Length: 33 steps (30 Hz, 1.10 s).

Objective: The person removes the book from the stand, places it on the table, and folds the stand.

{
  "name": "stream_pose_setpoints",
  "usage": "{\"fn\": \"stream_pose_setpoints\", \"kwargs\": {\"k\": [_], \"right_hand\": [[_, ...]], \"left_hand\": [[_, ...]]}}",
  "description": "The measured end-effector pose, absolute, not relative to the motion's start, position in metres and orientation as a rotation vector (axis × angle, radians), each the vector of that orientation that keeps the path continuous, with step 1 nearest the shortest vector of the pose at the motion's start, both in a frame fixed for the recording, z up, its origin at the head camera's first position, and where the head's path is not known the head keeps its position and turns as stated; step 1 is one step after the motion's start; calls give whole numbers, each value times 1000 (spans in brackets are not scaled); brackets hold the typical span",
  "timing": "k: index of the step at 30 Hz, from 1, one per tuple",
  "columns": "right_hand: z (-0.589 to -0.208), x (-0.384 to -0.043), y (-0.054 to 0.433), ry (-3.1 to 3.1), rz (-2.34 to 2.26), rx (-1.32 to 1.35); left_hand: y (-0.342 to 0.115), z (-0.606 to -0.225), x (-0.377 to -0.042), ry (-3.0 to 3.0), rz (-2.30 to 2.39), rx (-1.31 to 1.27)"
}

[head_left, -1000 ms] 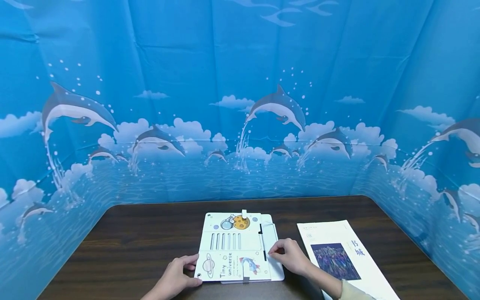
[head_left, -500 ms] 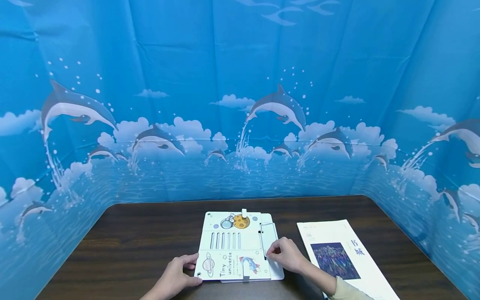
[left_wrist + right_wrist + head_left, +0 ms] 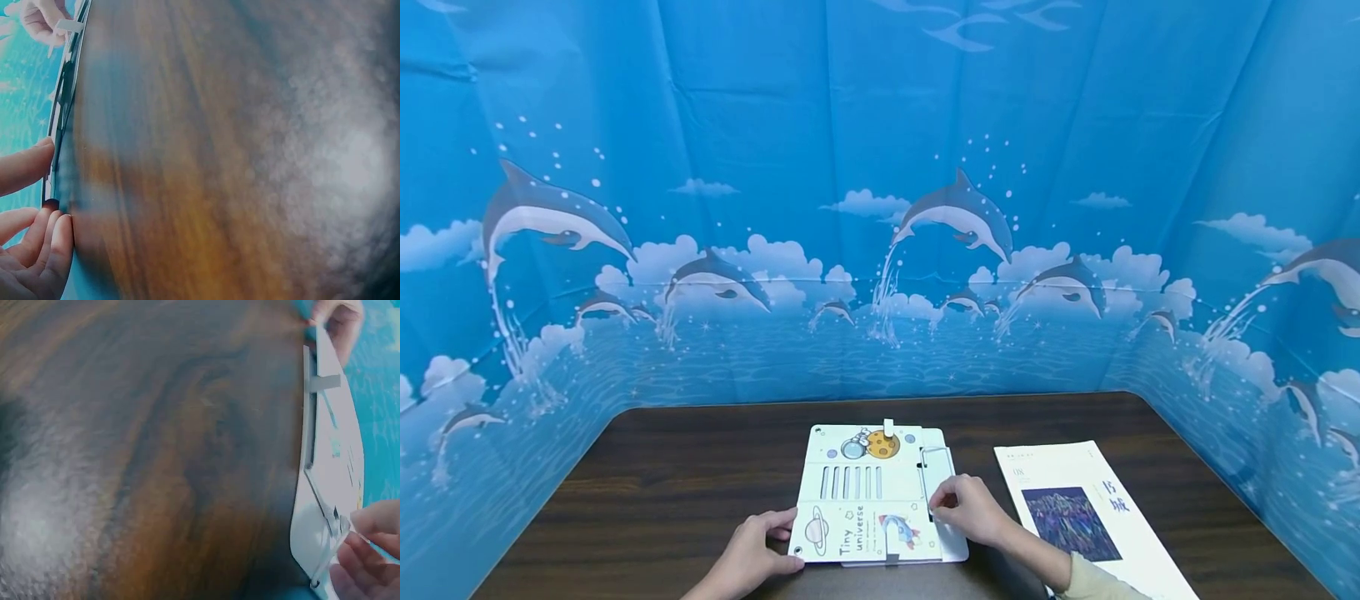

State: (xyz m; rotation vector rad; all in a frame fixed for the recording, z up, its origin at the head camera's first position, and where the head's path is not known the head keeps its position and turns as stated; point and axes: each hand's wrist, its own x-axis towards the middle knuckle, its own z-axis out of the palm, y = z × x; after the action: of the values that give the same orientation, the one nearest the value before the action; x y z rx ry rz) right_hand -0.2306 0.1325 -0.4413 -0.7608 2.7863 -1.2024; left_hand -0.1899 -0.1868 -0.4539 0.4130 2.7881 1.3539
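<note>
A white folding book stand [image 3: 898, 485] with space cartoons and "Tiny universe" lettering lies flat on the table, its slotted panel facing up. At its near left corner, my left hand [image 3: 751, 546] grips the edge, thumb on the near side and fingers along the left side. Over the right part, my right hand [image 3: 973, 510] pinches a thin wire support [image 3: 329, 555] between thumb and fingertips. The wrist view on that side shows the wire standing at an angle off the panel. A small white clip [image 3: 889, 428] sits at the far edge, and a grey one [image 3: 892, 558] at the near edge.
To the right lies a white book [image 3: 1138, 546] with a dark picture [image 3: 1070, 522] on its cover, partly under the right forearm. A blue dolphin-print curtain [image 3: 880, 350] surrounds the dark wooden table [image 3: 700, 475] at the back and sides.
My right hand has shifted slightly left over the book stand, its fingertips now nearer the panel's slot. The left hand and the book stand have stayed in place.
</note>
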Motion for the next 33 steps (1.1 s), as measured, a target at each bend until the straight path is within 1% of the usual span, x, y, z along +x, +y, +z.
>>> {"fn": "stream_pose_setpoints", "kwargs": {"k": [6,12,18,25,33], "right_hand": [[-436,-218,110,2717,-1184,-929],[-438,-209,89,2733,-1003,-1072],[-441,-210,90,2825,-932,-1104],[-443,-215,93,2865,-805,-1203],[-443,-217,95,2853,-812,-1224]], "left_hand": [[-186,-454,-190,2785,1348,413],[-186,-454,-190,2788,1347,419],[-187,-454,-190,2779,1356,415],[-187,-453,-191,2782,1354,397],[-188,-455,-191,2771,1379,420]]}}
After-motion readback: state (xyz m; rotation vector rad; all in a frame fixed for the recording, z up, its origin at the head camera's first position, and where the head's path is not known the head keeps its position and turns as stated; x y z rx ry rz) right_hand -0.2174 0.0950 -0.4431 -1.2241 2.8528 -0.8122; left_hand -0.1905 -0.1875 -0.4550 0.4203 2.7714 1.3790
